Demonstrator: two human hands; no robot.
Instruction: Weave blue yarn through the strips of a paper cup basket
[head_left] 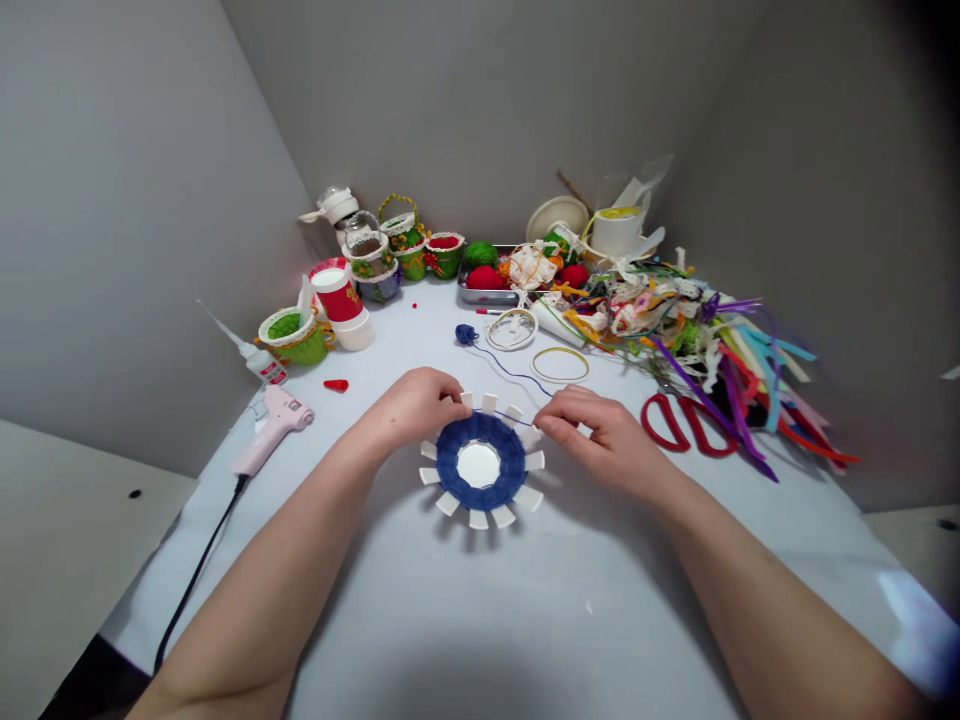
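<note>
A white paper cup base cut into radial spokes (480,465) lies flat on the white table (480,620), with blue yarn woven in a ring around its round centre. My left hand (420,408) grips the spokes at the upper left edge of the disc. My right hand (600,435) pinches a thin blue yarn strand (514,375) at the upper right of the disc. That strand runs back to a small blue yarn ball (466,334). My fingers hide part of the upper spokes.
A pink glue gun (274,425) with a black cord lies at the left, near a glue bottle (262,365). Red-handled scissors (686,425) rest on the right beside a heap of ribbons and lace (675,335). Woven cup baskets (397,250) and a metal tray (487,290) stand at the back.
</note>
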